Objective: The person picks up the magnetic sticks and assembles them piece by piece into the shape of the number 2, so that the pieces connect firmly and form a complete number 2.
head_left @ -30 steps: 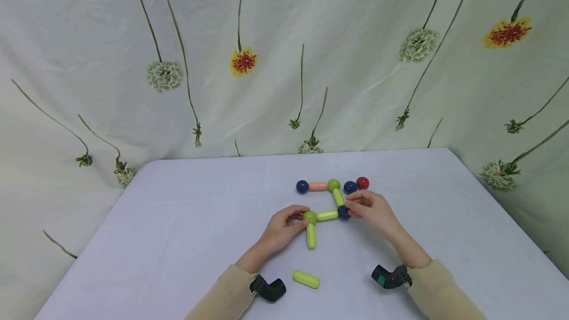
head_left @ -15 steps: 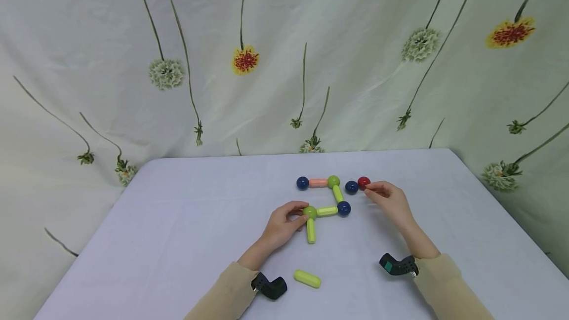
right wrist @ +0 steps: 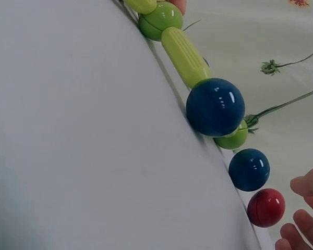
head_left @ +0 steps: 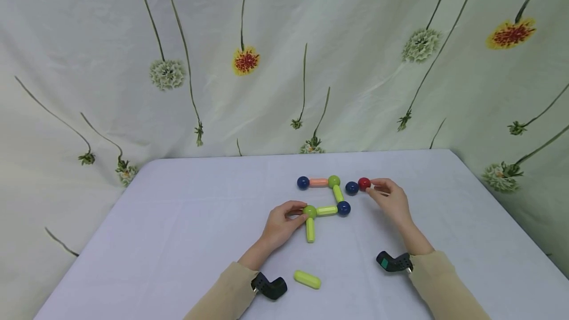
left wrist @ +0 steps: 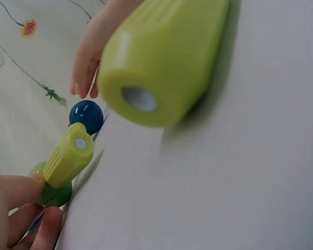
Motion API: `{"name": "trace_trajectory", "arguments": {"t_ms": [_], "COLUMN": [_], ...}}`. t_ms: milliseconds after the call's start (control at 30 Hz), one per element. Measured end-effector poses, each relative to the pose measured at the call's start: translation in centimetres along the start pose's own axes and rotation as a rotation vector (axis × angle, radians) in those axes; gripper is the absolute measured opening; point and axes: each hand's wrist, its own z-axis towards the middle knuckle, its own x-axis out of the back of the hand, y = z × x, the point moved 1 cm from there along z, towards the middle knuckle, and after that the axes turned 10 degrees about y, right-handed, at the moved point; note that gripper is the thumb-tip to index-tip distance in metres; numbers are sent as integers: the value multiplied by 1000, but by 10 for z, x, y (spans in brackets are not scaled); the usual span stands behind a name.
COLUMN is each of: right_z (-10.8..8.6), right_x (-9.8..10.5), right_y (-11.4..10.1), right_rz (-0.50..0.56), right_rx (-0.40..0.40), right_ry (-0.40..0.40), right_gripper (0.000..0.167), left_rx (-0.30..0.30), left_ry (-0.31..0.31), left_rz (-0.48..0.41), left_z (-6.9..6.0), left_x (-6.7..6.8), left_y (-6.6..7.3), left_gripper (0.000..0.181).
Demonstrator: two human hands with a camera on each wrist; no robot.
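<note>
My left hand [head_left: 281,223] pinches a green ball [head_left: 310,212] of a zigzag chain of magnetic balls and sticks lying on the table. From this ball one yellow-green stick [head_left: 310,231] points toward me and another [head_left: 327,211] runs right to a dark blue ball [head_left: 344,208]. My right hand [head_left: 393,204] is just right of a loose red ball [head_left: 364,184], thumb and fingers parted. In the right wrist view a small gap shows between these fingers and the red ball [right wrist: 266,208]. A second blue ball [head_left: 351,188] sits against the red one.
The chain continues back through a stick [head_left: 338,193] to a green ball [head_left: 334,181], a pink stick [head_left: 318,182] and a blue ball [head_left: 303,182]. A loose yellow-green stick [head_left: 306,279] lies between my forearms. A flowered cloth [head_left: 275,102] hangs behind the white table.
My right hand has left the chain's blue ball and moved back and right to the red ball, its fingers spreading beside it. The left hand stays on the green ball.
</note>
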Motion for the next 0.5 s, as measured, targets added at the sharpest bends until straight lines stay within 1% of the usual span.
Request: {"name": "trace_trajectory", "arguments": {"t_ms": [133, 367, 500], "right_z": [3, 5, 7], "right_x": [-4, -8, -10], "right_y": [6, 12, 16], "right_rz": [1, 2, 1], "right_rx": [16, 57, 54], "right_ry": [3, 13, 19], "right_gripper": [37, 40, 42], "left_rx": [-17, -42, -47], "left_ry": [10, 1, 1], "left_rz": [20, 31, 29], "left_z": [0, 0, 0], "left_x": [1, 1, 0], "left_y": [1, 1, 1], "left_gripper": [26, 25, 25]}}
